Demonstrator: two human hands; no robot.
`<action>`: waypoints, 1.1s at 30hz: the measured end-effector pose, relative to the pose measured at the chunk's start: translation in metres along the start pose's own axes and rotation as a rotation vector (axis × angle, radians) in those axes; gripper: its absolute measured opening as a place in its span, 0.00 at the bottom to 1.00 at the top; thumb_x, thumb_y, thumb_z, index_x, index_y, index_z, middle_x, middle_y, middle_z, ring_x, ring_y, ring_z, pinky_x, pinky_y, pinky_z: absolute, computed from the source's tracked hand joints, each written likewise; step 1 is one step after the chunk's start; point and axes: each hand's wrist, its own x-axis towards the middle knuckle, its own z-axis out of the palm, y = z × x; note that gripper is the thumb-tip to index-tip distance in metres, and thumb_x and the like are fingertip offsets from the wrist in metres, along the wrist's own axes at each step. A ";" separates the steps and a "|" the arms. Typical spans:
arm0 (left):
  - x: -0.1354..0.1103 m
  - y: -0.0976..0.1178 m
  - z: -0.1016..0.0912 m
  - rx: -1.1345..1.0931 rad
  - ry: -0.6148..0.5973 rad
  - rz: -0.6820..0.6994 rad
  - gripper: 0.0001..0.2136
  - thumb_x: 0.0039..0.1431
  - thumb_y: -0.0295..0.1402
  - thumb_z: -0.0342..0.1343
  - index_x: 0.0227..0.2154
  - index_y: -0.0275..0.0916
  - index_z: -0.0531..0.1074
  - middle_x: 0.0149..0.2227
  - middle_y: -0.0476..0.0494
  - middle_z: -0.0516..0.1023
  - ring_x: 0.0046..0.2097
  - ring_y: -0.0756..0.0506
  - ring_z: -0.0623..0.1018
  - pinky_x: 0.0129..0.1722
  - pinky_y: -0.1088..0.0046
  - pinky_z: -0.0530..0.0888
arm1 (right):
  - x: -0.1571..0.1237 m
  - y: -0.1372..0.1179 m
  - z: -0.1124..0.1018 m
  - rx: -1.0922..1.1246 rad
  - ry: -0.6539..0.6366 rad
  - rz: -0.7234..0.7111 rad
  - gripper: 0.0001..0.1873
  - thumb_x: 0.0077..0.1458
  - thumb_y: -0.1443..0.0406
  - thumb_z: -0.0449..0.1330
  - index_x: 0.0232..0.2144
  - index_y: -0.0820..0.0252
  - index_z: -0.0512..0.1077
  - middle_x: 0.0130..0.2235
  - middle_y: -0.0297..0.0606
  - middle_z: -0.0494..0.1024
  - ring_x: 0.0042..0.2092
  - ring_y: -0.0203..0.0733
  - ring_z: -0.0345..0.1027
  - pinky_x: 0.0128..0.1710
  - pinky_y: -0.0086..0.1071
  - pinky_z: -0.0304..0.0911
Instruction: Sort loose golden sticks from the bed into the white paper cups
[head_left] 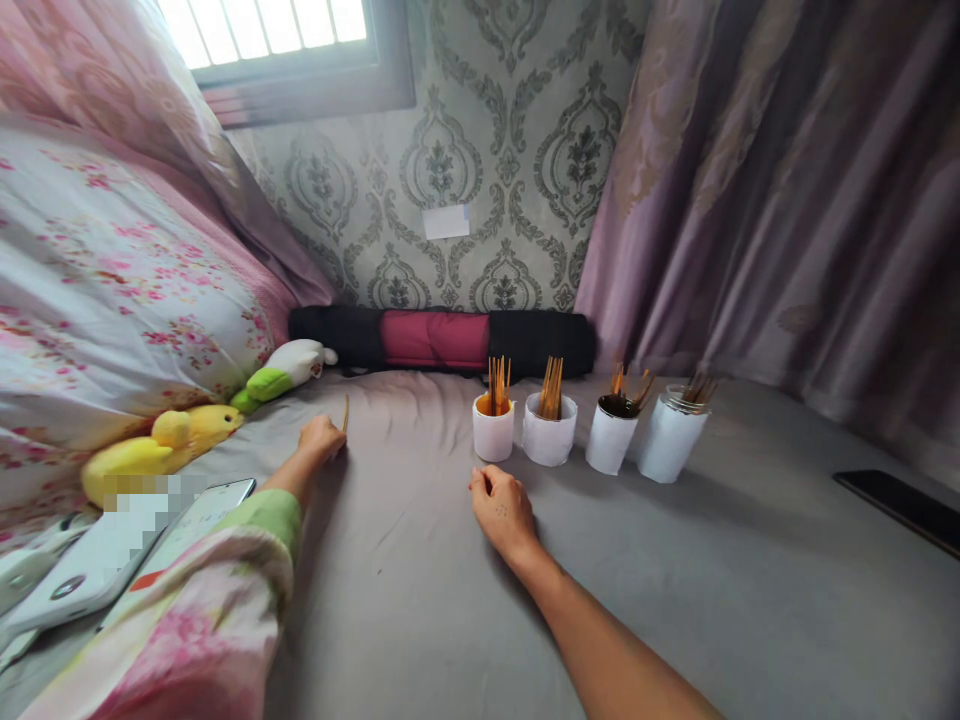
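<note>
grey bed sheet (420, 600) filled the foreground, rumpled, running back to damask wallpaper (517, 130) with a barred window (277, 30) at upper left and mauve curtains (787, 200) on the right. the left grip (321, 437), at the end of a floral sleeve (225, 590), rested on the sheet and was pinched shut on a thin wooden stick (346, 413). the stick stood nearly upright, its long axis vertical, its free end pointing up out of the fingers toward the wall. the right grip (502, 508) lay knuckles-up on the sheet, loosely clenched with the fingers curled under, near the first white cup (493, 430). four white cups stood in a row across the bed: beside the first came the second cup (549, 432), the third cup (610, 438) and a wrapped jar (670, 438), each holding a bunch of sticks that stood up and leaned slightly. the held stick was well to the left of that row. behind lay a black and red bolster (442, 340). at left were a floral quilt (97, 280), a yellow duck toy (161, 445) and a phone (191, 520).
</note>
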 end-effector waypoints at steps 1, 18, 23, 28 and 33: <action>0.000 0.000 0.000 -0.001 0.002 0.000 0.06 0.38 0.26 0.52 0.22 0.32 0.71 0.27 0.34 0.75 0.35 0.40 0.74 0.31 0.70 0.68 | 0.000 0.000 0.000 0.000 0.002 0.001 0.16 0.56 0.60 0.46 0.26 0.57 0.71 0.29 0.39 0.76 0.32 0.36 0.67 0.29 0.25 0.51; -0.005 0.000 -0.001 -0.033 0.018 0.003 0.04 0.42 0.27 0.52 0.23 0.34 0.70 0.30 0.34 0.74 0.35 0.40 0.73 0.30 0.71 0.67 | 0.000 -0.002 -0.002 -0.008 -0.010 -0.002 0.17 0.56 0.59 0.46 0.26 0.57 0.71 0.29 0.39 0.76 0.32 0.37 0.68 0.29 0.26 0.51; -0.007 0.001 -0.003 -0.031 0.011 -0.004 0.04 0.43 0.28 0.52 0.24 0.33 0.70 0.30 0.33 0.74 0.35 0.40 0.73 0.30 0.71 0.67 | -0.001 -0.001 -0.002 0.000 -0.002 0.001 0.17 0.56 0.59 0.46 0.26 0.57 0.71 0.29 0.39 0.76 0.33 0.37 0.68 0.29 0.26 0.51; -0.008 0.002 -0.005 -0.018 0.013 -0.003 0.04 0.44 0.29 0.52 0.24 0.34 0.69 0.30 0.35 0.74 0.34 0.41 0.73 0.29 0.71 0.67 | -0.001 -0.002 -0.002 -0.002 -0.010 -0.001 0.17 0.56 0.59 0.46 0.26 0.58 0.72 0.30 0.39 0.77 0.33 0.37 0.68 0.29 0.26 0.52; -0.007 0.001 -0.005 0.011 0.011 0.025 0.06 0.44 0.30 0.51 0.25 0.33 0.71 0.27 0.35 0.74 0.32 0.41 0.74 0.29 0.70 0.68 | -0.001 -0.001 -0.002 -0.004 -0.005 -0.004 0.17 0.56 0.59 0.46 0.27 0.58 0.72 0.30 0.39 0.76 0.33 0.37 0.68 0.30 0.25 0.52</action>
